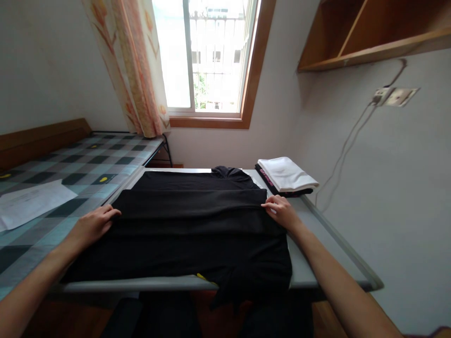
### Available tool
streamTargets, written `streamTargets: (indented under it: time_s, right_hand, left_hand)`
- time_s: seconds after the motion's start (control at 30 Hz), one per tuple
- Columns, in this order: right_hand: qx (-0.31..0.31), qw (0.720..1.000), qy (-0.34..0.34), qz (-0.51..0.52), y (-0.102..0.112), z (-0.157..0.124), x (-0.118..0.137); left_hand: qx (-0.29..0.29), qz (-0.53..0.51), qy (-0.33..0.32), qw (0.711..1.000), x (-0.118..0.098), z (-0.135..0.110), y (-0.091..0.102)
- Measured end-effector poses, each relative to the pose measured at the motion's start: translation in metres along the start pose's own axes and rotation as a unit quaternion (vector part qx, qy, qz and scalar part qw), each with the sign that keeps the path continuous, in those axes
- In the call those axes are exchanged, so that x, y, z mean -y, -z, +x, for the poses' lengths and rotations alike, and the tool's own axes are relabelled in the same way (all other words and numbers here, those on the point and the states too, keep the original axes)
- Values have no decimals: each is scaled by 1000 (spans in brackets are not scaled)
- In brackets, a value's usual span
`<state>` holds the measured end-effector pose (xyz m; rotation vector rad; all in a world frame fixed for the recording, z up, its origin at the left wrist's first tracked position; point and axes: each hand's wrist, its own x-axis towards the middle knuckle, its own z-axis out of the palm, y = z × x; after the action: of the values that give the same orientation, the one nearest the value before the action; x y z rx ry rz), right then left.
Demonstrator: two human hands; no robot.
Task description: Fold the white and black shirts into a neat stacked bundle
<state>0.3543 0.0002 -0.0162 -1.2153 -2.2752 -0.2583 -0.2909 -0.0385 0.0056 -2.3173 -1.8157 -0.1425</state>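
A black shirt [197, 225] lies spread across a grey table [317, 244], with a fold running across its middle. My left hand [93, 224] rests at the left end of that fold, fingers curled on the cloth edge. My right hand [282, 211] pinches the right end of the fold. Part of the shirt hangs over the table's near edge.
A stack of folded clothes, white on top of black [287, 176], sits at the table's far right corner. A bed with a checked cover [70, 173] and a white sheet of paper [30, 202] stands on the left. The window and wall are behind, with a cable on the right wall.
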Motion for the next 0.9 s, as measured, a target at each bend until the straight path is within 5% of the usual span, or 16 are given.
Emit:
streamTargets:
  time_s: [0.13,0.33,0.57,0.67,0.9]
  right_hand:
    - [-9,994,-45,98,6,1,0]
    - [-95,985,-93,107,22,27,19]
    - [-19,979,-74,188,-8,98,79]
    - [29,983,-56,170,-36,113,102]
    - [190,976,-85,61,-72,99,108]
  left_hand:
    - [16,-16,-11,1000,-17,3,11]
    - [-4,-82,-91,992,-73,36,26]
    - [26,-170,-245,954,-178,98,16]
    - [26,-199,-248,948,-215,118,4]
    - [34,-169,-224,959,-226,122,-23]
